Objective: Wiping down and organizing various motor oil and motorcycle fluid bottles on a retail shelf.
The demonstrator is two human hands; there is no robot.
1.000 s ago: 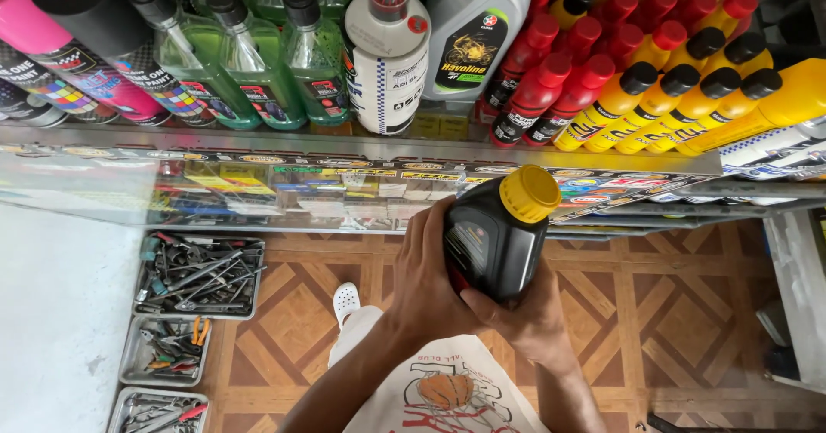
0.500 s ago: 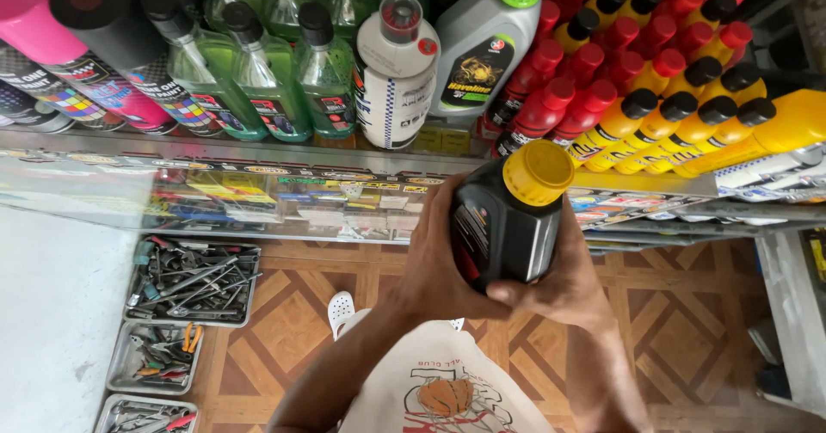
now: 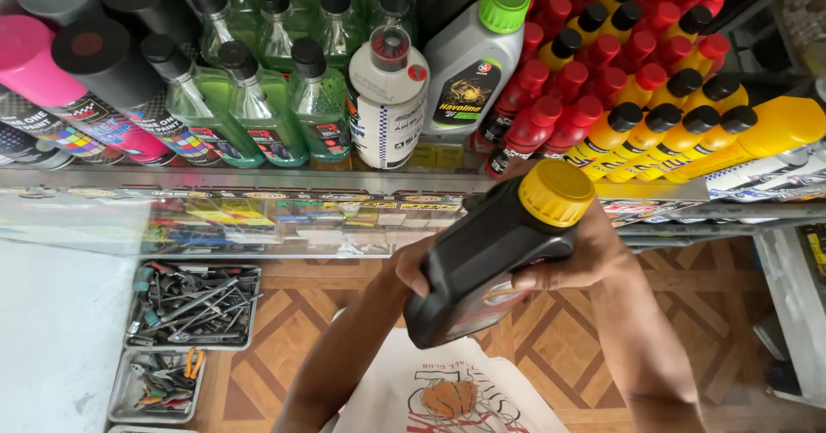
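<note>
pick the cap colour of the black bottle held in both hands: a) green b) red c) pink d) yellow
d: the black bottle, gripped by the left hand and the right hand, has a yellow cap.

A black oil bottle with a yellow cap [image 3: 495,252] is held tilted below the shelf [image 3: 258,179], a red-and-white label on its side. On the shelf stand green bottles with black caps [image 3: 249,98], a white bottle with a clear cap [image 3: 387,98], a grey bottle with a green cap [image 3: 469,59], red bottles [image 3: 551,98] and yellow bottles [image 3: 688,132]. At far left lie pink and black spray cans [image 3: 77,80] with many-coloured labels.
</note>
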